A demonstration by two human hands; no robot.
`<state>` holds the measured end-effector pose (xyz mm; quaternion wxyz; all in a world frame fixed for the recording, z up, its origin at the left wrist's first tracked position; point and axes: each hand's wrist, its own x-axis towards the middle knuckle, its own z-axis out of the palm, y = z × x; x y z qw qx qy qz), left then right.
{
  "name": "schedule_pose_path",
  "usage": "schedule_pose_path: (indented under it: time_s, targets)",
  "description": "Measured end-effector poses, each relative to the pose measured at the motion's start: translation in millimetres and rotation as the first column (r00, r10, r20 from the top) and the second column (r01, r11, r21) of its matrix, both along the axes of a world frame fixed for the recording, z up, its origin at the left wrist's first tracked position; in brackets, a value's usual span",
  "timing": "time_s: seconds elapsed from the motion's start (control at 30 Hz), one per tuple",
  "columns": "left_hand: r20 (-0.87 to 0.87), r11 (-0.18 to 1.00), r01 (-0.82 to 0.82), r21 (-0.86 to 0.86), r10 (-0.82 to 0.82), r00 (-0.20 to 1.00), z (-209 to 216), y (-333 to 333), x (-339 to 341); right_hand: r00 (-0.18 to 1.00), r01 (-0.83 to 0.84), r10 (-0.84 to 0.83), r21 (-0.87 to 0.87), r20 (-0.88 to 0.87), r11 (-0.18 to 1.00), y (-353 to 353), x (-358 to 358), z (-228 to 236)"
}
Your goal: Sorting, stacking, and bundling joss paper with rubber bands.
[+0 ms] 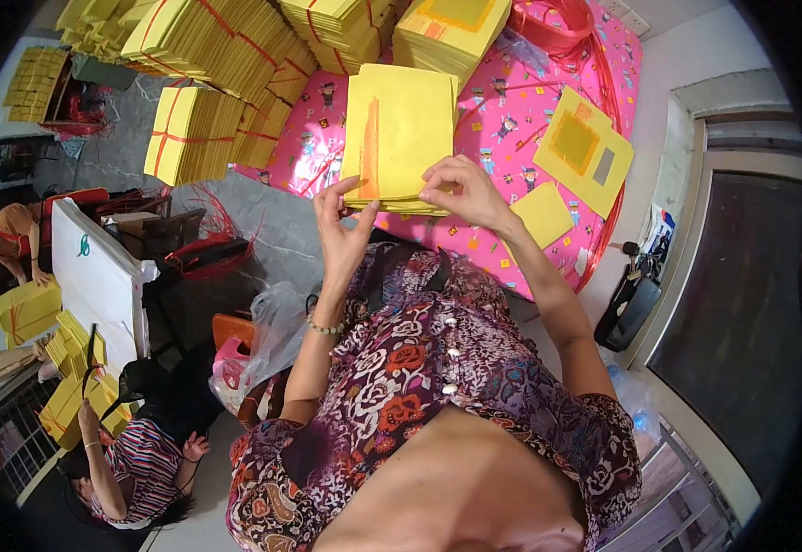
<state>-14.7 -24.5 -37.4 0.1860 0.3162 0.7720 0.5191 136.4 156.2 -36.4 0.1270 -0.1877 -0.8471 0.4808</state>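
Note:
A stack of yellow paper sheets (410, 124) lies in front of me on a pink patterned cover, with an orange printed strip down its left side. My left hand (341, 225), with a beaded bracelet on the wrist, grips the near left corner, its thumb at the front edge and its fingers curled beside it. At the near right corner my right hand (465, 193) has thumb and fingertips pinched on the paper's edge. How many sheets either hand holds cannot be made out. The near edges of the stack are slightly uneven.
Tied bundles of yellow paper (194, 138) stand at the far left. Loose yellow sheets (589, 152) and red straps (557, 37) lie on the pink cover (488, 244) at right. A plastic bag (272, 336) is at my left; people (148, 460) handle yellow paper farther left.

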Motion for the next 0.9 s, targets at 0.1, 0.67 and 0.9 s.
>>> schedule_pose_path:
  time_s: [0.1, 0.67, 0.9]
  targets:
    - [-0.013, 1.0, -0.007, -0.001, 0.007, 1.0, 0, 0, 1, 1.0, 0.015, -0.015, -0.039, 0.017, 0.999, -1, 1, 5]
    - [0.094, 0.999, -0.047, 0.027, 0.044, 0.995, 0, 1, 3, 0.977, -0.185, 0.203, 0.226, -0.059, 0.956, -10, -36, 5]
    - [-0.124, 1.0, -0.019, -0.007, 0.018, 0.992, 0, -4, 1, 0.995, -0.095, 0.096, -0.019, 0.01, 0.995, -9, -34, 3]
